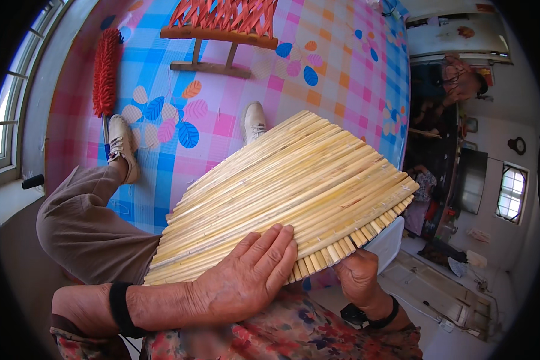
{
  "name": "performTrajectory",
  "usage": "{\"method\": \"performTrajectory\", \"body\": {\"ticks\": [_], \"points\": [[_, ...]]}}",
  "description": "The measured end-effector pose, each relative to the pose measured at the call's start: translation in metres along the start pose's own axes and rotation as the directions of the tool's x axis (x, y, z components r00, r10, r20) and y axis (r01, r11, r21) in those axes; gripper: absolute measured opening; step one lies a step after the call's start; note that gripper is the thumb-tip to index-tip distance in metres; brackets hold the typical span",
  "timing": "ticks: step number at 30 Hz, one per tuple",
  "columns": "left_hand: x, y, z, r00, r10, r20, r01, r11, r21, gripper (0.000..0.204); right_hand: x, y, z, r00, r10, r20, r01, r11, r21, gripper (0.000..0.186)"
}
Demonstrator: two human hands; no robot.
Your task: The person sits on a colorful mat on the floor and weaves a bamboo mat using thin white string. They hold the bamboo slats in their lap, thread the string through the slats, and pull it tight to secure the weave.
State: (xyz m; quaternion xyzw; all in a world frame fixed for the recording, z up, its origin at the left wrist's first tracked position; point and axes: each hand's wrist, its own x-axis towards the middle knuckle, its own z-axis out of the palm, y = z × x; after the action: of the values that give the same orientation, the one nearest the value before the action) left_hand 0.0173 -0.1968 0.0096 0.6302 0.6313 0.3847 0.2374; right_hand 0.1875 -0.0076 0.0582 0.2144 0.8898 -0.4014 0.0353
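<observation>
and here, right across the centre of the frame, sits the stalk panel, slanting from lower left up to the right, one end over the lap! it should handle light and fairly stiff along the stalks, i'd judge, with more give across them; the smooth skins could slide under a palm, and thin stalks might crack if bent hard. best hold: flat support across the middle, plus a grip on the trimmed right-hand edge. and what a look: pale straw-yellow rods, tightly side by side, a few browner streaks, with a second row of cut ends peeking out beneath that edge. on top, the left hand, fingers straight and together, palm down, pinching nothing. at lower right, the right hand meets the edge; its fingers are partly hidden, so i can't tell whether they grip. just beyond, a whitish tub. up top, a red-strapped stool; upper left, a red duster, both on the checked sheet.
</observation>
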Motion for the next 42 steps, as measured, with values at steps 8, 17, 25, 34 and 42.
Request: {"method": "performTrajectory", "body": {"ticks": [8,17,25,34,42], "points": [[0.002,0.000,-0.003,1.000,0.001,0.001,-0.001,1.000,0.002,0.052,0.005,0.000,-0.002,0.999,0.016,0.039,-0.019,0.998,0.062,0.008],[0.003,0.002,0.001,1.000,-0.019,-0.024,0.019,1.000,0.019,0.054,0.004,-0.002,0.004,0.976,0.215,0.040,-0.219,0.963,0.160,0.009],[0.003,0.001,0.007,0.997,-0.044,-0.068,0.049,0.997,0.066,0.053,0.018,-0.017,0.001,0.875,0.455,0.163,-0.481,0.785,0.390,0.015],[0.025,0.008,0.009,0.986,-0.132,-0.101,0.145,0.981,0.129,0.044,0.020,-0.020,-0.014,0.903,0.377,0.209,-0.430,0.812,0.394,0.019],[0.027,0.010,0.018,0.984,-0.115,-0.135,0.145,0.960,0.239,0.029,0.020,-0.016,-0.004,0.889,0.405,0.213,-0.456,0.748,0.482,0.021]]}}
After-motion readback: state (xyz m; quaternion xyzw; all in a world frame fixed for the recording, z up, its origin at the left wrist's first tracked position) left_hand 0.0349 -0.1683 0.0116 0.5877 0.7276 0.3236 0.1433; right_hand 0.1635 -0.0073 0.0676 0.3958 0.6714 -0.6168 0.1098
